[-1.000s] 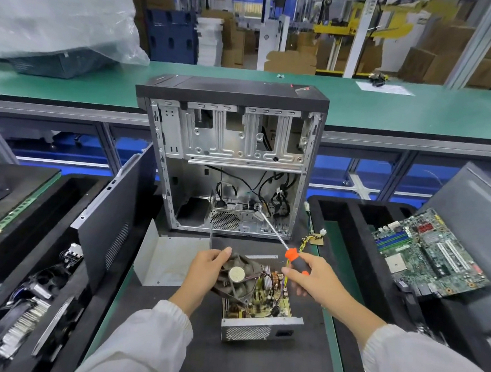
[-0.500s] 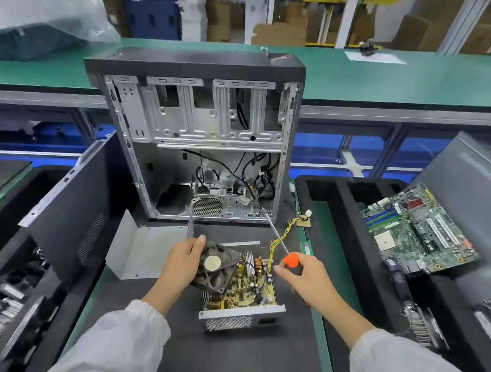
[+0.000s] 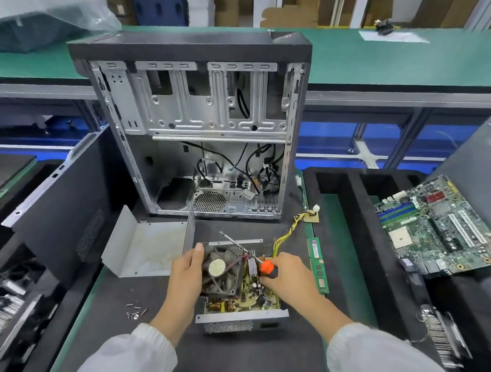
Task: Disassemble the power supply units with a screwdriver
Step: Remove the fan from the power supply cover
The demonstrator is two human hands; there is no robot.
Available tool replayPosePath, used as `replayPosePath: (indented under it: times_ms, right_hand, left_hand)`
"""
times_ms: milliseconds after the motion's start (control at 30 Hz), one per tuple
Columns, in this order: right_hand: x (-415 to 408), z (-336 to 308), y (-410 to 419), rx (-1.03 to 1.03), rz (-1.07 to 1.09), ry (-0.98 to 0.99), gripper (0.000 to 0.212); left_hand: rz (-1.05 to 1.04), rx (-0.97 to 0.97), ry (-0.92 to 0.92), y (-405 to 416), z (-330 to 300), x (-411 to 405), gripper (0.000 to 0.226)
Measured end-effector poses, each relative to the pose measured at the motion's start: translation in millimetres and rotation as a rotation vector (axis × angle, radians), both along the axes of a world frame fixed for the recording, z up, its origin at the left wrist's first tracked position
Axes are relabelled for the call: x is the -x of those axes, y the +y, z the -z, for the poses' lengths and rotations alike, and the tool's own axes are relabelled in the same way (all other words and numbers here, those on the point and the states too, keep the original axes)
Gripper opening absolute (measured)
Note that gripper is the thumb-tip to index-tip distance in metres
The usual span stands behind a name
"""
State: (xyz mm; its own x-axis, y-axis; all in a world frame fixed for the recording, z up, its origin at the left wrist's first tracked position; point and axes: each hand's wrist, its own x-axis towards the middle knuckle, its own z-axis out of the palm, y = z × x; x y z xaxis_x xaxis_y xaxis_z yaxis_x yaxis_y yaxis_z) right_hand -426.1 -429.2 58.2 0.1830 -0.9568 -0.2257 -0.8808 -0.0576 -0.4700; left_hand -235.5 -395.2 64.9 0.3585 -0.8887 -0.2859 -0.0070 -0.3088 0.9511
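The left grip (image 3: 186, 272) was clasped on the fan (image 3: 221, 269), the right grip (image 3: 288, 276) on the screwdriver (image 3: 267, 268). The power supply unit (image 3: 244, 300) lay uncovered on the bench (image 3: 254, 362); its board seemingly remained to be unscrewed.

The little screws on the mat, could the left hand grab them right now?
Probably not yet. The left hand is busy gripping the fan on the opened power supply. The loose screws lie close beside that forearm with nothing covering them, so letting go of the fan would likely free the way.
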Motion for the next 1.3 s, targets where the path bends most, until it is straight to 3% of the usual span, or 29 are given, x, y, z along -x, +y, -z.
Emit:
replayPosePath:
  times_ms: [167,300,567,733,1033,1100,1200,1300]
  right_hand:
    - [-6.1,3.1,-1.2,0.010,0.045,0.072,0.015]
    - [-14.2,10.3,5.0,0.043,0.159,0.029,0.009]
    - [-10.0,15.4,9.9,0.053,0.166,-0.070,0.016]
    - [-9.3,3.1,3.7,0.104,0.249,-0.328,0.034]
    - [9.5,-14.9,1.6,0.051,0.191,-0.147,0.017]
    - [15.6,-21.8,-1.0,-0.011,0.190,-0.287,0.016]
    - [25.7,-41.0,-3.0,-0.380,0.255,-0.831,0.012]
    - [28.5,-59.6,-1.2,-0.685,0.351,-1.092,0.012]
  left_hand:
    - [-0.092,0.050,-0.014,10.9,6.3,11.2,0.043]
    - [-0.082,0.113,-0.067,12.3,8.2,12.6,0.048]
    - [-0.042,0.193,-0.214,13.4,7.8,17.5,0.050]
    - [-0.021,0.214,-0.287,12.9,5.5,20.6,0.045]
    - [0.022,0.193,-0.248,11.7,11.7,17.2,0.052]
    - [0.015,0.141,-0.157,9.9,10.5,15.4,0.052]
    - [0.039,0.038,0.068,1.6,1.8,2.8,0.047]
    - [0.107,0.035,0.266,-5.4,-10.1,-17.4,0.033]
